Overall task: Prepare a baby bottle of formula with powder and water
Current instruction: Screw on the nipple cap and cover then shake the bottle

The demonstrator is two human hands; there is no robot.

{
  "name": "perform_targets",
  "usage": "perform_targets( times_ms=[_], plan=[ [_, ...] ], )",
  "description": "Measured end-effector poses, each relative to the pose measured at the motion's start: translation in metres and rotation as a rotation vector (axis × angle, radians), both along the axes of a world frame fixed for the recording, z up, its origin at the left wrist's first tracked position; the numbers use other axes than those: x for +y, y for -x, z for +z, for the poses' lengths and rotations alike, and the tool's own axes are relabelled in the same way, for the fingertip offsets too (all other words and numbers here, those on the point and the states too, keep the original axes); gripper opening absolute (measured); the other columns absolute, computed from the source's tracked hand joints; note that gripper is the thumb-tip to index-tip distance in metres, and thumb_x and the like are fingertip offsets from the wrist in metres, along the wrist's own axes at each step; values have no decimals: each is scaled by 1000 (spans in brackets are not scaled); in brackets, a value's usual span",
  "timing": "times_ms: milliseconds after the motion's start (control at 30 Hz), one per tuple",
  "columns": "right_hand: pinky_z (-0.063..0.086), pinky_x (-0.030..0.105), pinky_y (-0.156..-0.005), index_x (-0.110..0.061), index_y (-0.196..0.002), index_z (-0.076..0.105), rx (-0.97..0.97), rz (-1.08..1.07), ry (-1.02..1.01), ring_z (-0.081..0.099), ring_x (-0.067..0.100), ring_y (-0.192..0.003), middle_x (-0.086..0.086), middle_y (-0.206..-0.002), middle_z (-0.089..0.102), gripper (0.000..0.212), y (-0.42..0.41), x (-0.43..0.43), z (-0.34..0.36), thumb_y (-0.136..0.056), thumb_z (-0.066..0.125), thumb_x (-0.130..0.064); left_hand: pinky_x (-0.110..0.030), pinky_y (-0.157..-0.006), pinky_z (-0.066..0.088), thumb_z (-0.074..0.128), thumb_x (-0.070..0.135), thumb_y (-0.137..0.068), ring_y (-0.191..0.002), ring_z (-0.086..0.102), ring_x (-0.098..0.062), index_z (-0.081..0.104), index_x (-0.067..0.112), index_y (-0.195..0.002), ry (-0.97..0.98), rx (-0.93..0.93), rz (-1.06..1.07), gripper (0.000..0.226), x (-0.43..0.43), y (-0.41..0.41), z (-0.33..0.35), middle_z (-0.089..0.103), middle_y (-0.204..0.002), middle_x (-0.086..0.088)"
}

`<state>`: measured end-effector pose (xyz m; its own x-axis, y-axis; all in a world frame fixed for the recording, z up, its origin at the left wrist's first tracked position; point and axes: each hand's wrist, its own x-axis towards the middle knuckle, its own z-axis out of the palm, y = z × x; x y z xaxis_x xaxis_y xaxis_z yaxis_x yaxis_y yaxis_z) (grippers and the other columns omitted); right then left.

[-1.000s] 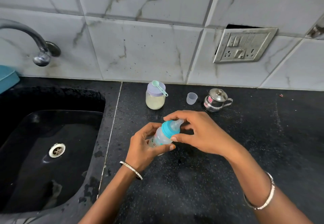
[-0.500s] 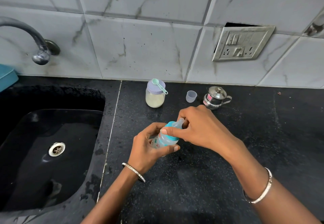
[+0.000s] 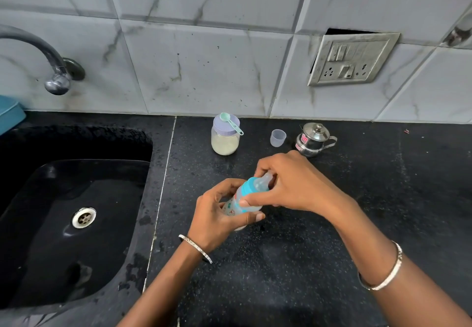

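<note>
Over the black surface (image 3: 332,250), the baby bottle (image 3: 236,202) was gripped by the left hand (image 3: 214,214), its teal cap (image 3: 249,186) pinched by the right hand (image 3: 288,186); it could have been dropped through a slipped twist.

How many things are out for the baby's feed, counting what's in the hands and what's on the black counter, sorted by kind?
Baby bottle: 1
Jar of powder: 1
Scoop, lying on the jar's lid: 1
Small clear cup: 1
Steel pot with a lid: 1
Total: 5
</note>
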<state>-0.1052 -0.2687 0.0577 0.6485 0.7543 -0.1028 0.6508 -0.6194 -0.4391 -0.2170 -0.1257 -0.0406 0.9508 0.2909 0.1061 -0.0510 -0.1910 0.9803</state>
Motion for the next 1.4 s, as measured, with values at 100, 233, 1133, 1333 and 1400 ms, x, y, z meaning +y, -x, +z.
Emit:
perform_targets(
  times_ms=[100, 233, 1133, 1333, 1400],
  plan=[
    [36, 35, -51, -19, -61, 53, -194, -92, 165, 51, 19, -56, -2, -59, 57, 78, 9, 8, -3, -67, 50, -97, -38, -90, 57, 95, 26, -63, -101, 70, -19, 70, 25, -111, 23, 6, 3, 53, -1, 1, 0, 74, -106, 6],
    [59, 37, -81, -34, -115, 67, 76, -28, 64, 68, 6, -84, -13, -93, 74, 78, -4, -6, 0, -60, 68, -89, -40, -90, 57, 95, 29, -65, -100, 70, -19, 70, 28, -111, 5, 12, 4, 53, 1, 0, -1, 75, -106, 6],
    [47, 27, -52, -23, -66, 59, -151, -262, -189, 56, 7, -51, -10, -56, 62, 71, 11, -6, -32, -51, 69, -92, -33, -92, 57, 95, 27, -62, -104, 70, -11, 70, 25, -115, -24, -4, 16, 58, 4, -6, -1, 75, -109, 11],
    [43, 33, -115, -36, -152, 45, 386, 58, -211, 49, -7, -135, -22, -147, 56, 89, -8, -20, -29, -76, 89, -45, -48, -99, 54, 90, 36, -67, -111, 68, -14, 69, 29, -121, 19, 28, -13, 59, 13, -8, -4, 74, -116, 10],
    [39, 31, -118, -28, -150, 52, 435, 127, -288, 50, -3, -138, -18, -147, 59, 73, -8, -22, -31, -85, 85, -28, -55, -98, 53, 90, 36, -66, -111, 68, -20, 69, 28, -120, 64, 39, -51, 59, 15, -8, -4, 74, -116, 4]
  ],
)
